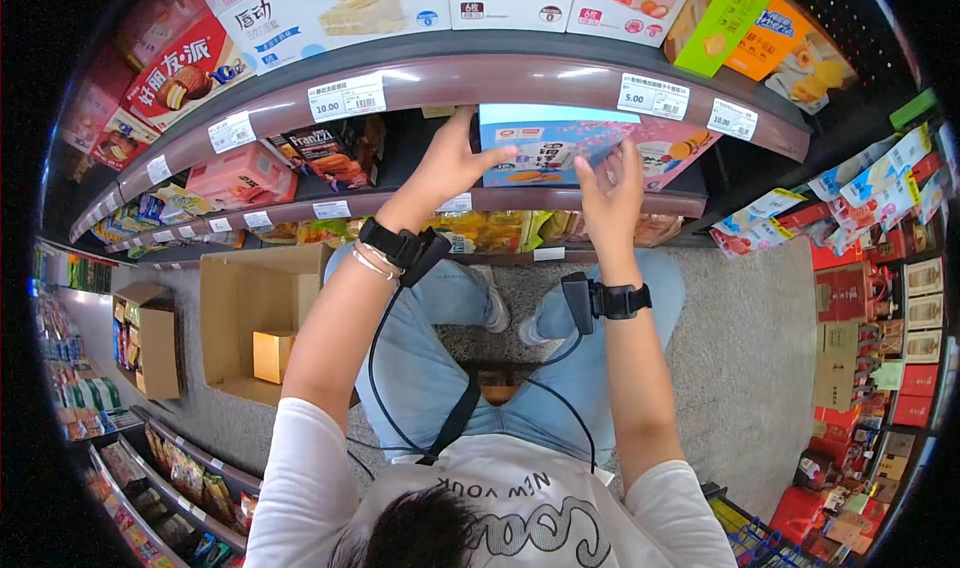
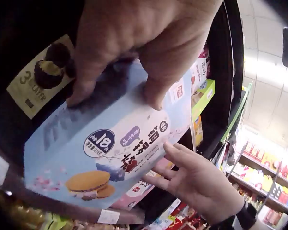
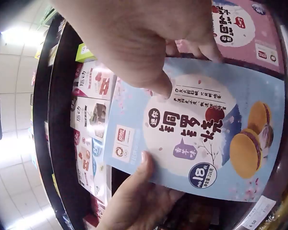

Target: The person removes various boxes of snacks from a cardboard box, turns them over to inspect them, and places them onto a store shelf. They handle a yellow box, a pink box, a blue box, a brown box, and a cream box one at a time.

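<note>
A light-blue snack cake box (image 1: 530, 155) with round filled cakes printed on its front is at the shelf's front, between my two hands. My left hand (image 1: 457, 161) grips its left edge, thumb on the front and fingers round behind. At the opposite edge my right hand (image 1: 612, 196) holds it, the thumb (image 3: 162, 86) lying on the printed face and the fingers at the side by a pink box (image 3: 242, 36). In the left wrist view a yellow pack (image 2: 41, 79) shows behind the blue box.
Above, the upper shelf edge (image 1: 420, 83) with price labels juts over the box. White cake boxes (image 1: 340, 13) stand on it. A chocolate snack box (image 1: 340, 155) and pink package (image 1: 243, 173) sit to the left. An open carton (image 1: 222, 313) stands on the floor at left.
</note>
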`<action>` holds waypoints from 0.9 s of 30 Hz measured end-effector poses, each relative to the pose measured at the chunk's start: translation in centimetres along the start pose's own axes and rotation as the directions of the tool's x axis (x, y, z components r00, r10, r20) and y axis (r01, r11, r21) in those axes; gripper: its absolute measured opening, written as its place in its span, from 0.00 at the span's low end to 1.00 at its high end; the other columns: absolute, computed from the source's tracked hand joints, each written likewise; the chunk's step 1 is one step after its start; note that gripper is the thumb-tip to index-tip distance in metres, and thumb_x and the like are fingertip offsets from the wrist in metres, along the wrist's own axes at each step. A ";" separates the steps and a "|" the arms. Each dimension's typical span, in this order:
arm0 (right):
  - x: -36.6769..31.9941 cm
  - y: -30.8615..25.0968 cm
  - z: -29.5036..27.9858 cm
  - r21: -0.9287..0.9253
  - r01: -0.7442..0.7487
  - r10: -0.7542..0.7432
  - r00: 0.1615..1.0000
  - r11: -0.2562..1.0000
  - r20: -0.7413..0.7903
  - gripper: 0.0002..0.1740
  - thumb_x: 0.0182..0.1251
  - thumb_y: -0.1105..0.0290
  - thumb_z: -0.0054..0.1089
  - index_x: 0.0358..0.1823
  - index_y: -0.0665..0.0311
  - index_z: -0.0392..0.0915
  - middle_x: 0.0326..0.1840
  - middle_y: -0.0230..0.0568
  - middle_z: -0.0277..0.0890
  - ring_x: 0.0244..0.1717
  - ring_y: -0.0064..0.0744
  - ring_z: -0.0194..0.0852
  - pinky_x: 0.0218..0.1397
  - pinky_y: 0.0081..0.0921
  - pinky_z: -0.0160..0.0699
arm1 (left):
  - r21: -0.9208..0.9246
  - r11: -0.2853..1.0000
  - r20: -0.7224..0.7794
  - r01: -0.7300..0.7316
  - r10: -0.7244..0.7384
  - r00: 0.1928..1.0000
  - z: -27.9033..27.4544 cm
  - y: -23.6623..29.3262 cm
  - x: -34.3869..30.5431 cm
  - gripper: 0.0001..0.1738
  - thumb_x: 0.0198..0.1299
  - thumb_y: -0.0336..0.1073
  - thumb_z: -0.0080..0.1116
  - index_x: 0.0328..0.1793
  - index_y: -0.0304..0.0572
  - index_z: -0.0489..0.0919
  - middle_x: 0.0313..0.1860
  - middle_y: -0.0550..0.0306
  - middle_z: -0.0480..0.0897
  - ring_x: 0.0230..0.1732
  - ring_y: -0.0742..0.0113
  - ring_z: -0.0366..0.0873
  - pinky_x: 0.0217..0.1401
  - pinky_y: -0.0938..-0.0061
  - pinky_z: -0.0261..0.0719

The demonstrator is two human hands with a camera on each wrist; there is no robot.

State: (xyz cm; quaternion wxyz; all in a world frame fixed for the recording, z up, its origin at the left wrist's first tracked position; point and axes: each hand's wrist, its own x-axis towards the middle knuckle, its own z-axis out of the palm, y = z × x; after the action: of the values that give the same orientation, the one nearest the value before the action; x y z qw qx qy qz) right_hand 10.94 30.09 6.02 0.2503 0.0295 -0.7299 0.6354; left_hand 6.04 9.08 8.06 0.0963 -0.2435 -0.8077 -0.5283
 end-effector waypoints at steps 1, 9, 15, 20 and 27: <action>0.1 0.3 0.0 -0.011 0.005 -0.005 1.000 1.000 -0.004 0.36 0.60 0.73 0.66 0.67 0.71 0.57 0.61 0.47 0.59 0.63 0.37 0.63 0.63 0.32 0.70 | 0.028 0.999 0.012 0.039 -0.039 0.999 0.0 0.0 0.3 0.41 0.52 0.39 0.71 0.69 0.34 0.62 0.55 0.39 0.78 0.55 0.55 0.77 0.58 0.67 0.73; 0.7 3.1 -0.3 -0.032 -0.008 0.009 0.999 0.999 0.043 0.45 0.60 0.75 0.66 0.74 0.71 0.46 0.72 0.52 0.48 0.73 0.46 0.53 0.70 0.40 0.64 | 0.035 0.999 0.010 0.039 -0.039 0.999 1.5 -2.4 1.3 0.40 0.52 0.40 0.71 0.68 0.36 0.64 0.52 0.38 0.80 0.50 0.52 0.80 0.52 0.67 0.76; -0.3 4.4 -0.2 -0.023 -0.035 0.036 0.998 0.999 0.045 0.49 0.60 0.77 0.65 0.76 0.68 0.40 0.74 0.52 0.47 0.75 0.45 0.48 0.75 0.41 0.52 | 0.018 0.995 -0.005 0.094 -0.094 0.996 2.8 -4.6 0.9 0.44 0.52 0.44 0.70 0.71 0.37 0.60 0.52 0.36 0.80 0.50 0.48 0.81 0.52 0.66 0.76; -0.1 3.7 -0.1 -0.170 0.005 0.008 0.997 0.985 0.072 0.47 0.60 0.76 0.64 0.75 0.71 0.42 0.75 0.56 0.45 0.75 0.47 0.48 0.74 0.40 0.55 | 0.013 0.991 -0.008 0.136 -0.136 0.991 3.4 -5.3 0.9 0.42 0.57 0.48 0.65 0.72 0.37 0.59 0.48 0.36 0.81 0.47 0.43 0.82 0.49 0.63 0.78; -0.5 1.8 0.3 -0.397 0.097 -0.078 0.995 0.913 0.064 0.39 0.57 0.70 0.65 0.70 0.69 0.58 0.72 0.65 0.48 0.73 0.59 0.49 0.74 0.44 0.49 | 0.019 0.986 -0.047 0.168 -0.167 0.985 4.1 -5.6 1.2 0.36 0.63 0.49 0.57 0.72 0.39 0.60 0.46 0.33 0.81 0.48 0.37 0.80 0.49 0.60 0.77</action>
State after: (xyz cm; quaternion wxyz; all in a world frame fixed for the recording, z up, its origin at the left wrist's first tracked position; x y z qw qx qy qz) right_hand 10.60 29.98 4.16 0.2622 0.0254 -0.8478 0.4602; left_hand 2.66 11.27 2.26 0.0727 -0.1616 -0.8289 -0.5305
